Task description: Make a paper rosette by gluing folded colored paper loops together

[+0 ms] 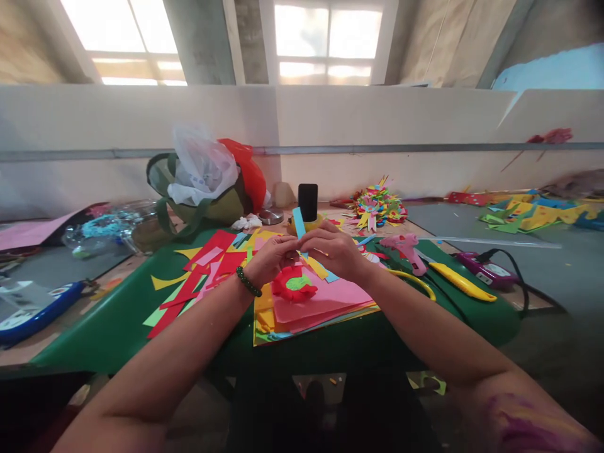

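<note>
A light blue strip [299, 223] of felt or paper stands upright between my hands. My left hand [275, 258] pinches it near its lower end, fingers closed. From the other side my right hand [334, 253] also has its fingers closed on the strip; its fingertips partly hide the lower part. Just below lies a red flower shape [306, 292] with a green centre [296, 283], resting on pink sheets [325, 305]. Yellow and blue pieces lie beside it, partly covered by my right hand.
A pink glue gun [406, 250] and yellow utility knife [462, 282] lie at the right, near a purple power strip [486, 270]. Red strips [186, 296] spread leftward on the green mat [108, 314]. Behind stand a phone [307, 200], a bag [221, 207] and a colourful scrap pile [380, 207].
</note>
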Demonstrator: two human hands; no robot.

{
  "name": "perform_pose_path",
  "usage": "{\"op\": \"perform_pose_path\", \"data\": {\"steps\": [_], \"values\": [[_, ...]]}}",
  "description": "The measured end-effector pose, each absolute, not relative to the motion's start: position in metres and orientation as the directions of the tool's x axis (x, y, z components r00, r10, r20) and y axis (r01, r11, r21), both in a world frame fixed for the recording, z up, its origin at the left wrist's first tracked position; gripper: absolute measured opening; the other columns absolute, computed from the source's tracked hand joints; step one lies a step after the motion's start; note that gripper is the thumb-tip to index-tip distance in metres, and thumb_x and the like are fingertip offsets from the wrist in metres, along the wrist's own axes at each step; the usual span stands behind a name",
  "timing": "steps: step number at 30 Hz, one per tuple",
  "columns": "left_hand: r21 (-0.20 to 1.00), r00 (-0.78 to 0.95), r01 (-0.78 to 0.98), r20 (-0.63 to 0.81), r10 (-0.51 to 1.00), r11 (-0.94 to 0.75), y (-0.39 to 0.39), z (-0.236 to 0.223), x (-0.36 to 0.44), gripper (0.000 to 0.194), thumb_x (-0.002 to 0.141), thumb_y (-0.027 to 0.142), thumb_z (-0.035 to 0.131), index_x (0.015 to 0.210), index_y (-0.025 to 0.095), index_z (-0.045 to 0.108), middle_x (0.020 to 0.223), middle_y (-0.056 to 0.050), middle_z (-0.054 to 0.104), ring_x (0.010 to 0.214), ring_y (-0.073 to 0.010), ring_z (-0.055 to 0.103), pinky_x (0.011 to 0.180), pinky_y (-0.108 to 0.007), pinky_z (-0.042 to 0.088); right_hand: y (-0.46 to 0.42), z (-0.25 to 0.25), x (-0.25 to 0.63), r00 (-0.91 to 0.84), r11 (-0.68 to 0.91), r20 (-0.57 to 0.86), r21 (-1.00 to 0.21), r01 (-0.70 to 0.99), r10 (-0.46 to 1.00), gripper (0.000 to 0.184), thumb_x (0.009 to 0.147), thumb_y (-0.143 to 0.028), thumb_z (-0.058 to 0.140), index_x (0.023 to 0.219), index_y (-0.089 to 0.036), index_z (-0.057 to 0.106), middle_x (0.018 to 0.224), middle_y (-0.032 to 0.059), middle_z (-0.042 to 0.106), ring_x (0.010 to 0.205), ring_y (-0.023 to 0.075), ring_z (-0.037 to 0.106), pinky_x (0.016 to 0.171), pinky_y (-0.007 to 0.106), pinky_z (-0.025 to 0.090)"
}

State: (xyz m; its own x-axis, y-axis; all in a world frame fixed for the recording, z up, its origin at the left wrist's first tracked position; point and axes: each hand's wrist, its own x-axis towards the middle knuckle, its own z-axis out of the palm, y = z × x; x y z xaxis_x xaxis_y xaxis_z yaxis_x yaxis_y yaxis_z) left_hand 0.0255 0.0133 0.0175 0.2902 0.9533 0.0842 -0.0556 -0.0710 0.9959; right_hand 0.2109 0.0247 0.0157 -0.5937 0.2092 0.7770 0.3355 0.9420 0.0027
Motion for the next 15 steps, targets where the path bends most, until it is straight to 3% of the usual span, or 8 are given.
{"op": "perform_pose_path", "data": {"steps": [4, 9, 15], "values": [[0.978, 0.212, -0.209, 0.038, 0.976, 0.008, 0.0154, 0.0181, 0.0249, 0.037, 0.053, 0.038, 0.09, 0.064, 0.015, 0.064, 0.055, 0.003, 0.059, 0.05, -0.0067, 0.051, 0.046, -0.017, 0.041, 0.0271, 0.0136, 0.2147, -0.574, 0.936, 0.743, -0.226, 0.268, 0.344, 0.017, 0.093, -0.027, 0.057, 0.083, -0.024, 0.071, 0.086, 0.0031, 0.075, 0.081, 0.0187, 0.061, 0.08, 0.036, 0.049], [0.984, 0.154, -0.171, 0.066, 0.986, -0.039, 0.0157, 0.0183, 0.0247, 0.036, 0.05, 0.037, 0.091, 0.065, 0.015, 0.066, 0.056, 0.002, 0.061, 0.053, -0.0074, 0.055, 0.05, -0.017, 0.042, 0.0294, 0.0096, 0.2091, -0.46, 0.792, 0.657, -0.573, 0.209, 0.597, 0.026, 0.085, -0.045, 0.064, 0.076, -0.021, 0.071, 0.071, 0.0008, 0.067, 0.068, 0.0155, 0.057, 0.063, 0.029, 0.046], [0.988, 0.164, 0.022, 0.15, 0.975, -0.156, 0.009, 0.0186, 0.0298, 0.026, 0.06, 0.037, 0.083, 0.069, 0.016, 0.072, 0.064, 0.0, 0.066, 0.063, -0.0116, 0.06, 0.059, -0.022, 0.048, 0.034, 0.0114, 0.2053, -0.351, 0.66, 0.582, -0.734, 0.162, 0.734, 0.027, 0.075, -0.045, 0.07, 0.071, -0.018, 0.067, 0.065, -0.0013, 0.06, 0.061, 0.0121, 0.051, 0.058, 0.026, 0.042]]}}
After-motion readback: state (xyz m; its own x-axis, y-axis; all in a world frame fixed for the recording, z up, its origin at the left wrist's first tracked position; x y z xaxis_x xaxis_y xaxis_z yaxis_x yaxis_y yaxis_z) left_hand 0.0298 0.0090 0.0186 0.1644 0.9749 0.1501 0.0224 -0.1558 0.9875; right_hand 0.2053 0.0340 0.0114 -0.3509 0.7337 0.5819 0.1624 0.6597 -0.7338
